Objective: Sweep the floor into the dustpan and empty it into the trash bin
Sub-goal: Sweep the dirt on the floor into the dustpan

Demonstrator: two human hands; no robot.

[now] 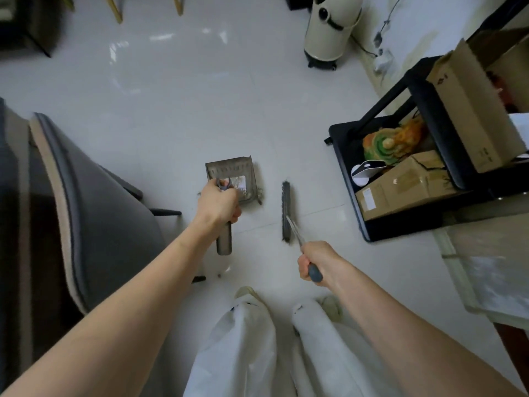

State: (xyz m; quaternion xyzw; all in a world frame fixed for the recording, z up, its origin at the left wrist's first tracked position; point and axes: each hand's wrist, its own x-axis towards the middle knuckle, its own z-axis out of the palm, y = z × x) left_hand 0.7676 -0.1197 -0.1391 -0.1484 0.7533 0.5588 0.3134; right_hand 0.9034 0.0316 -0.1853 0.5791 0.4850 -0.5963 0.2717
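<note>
Left hand (219, 203) grips the dustpan (232, 179) handle; pan rests on the floor (177, 104). Right hand (315, 263) holds the broom (286, 210), bristles just beside the pan. Risk: a gap under the pan lip would let debris slip beneath

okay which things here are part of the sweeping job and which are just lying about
In use: dustpan, held by the left hand; broom, held by the right hand.

Lying about: grey chair, black cart, cardboard boxes, cream appliance.
</note>
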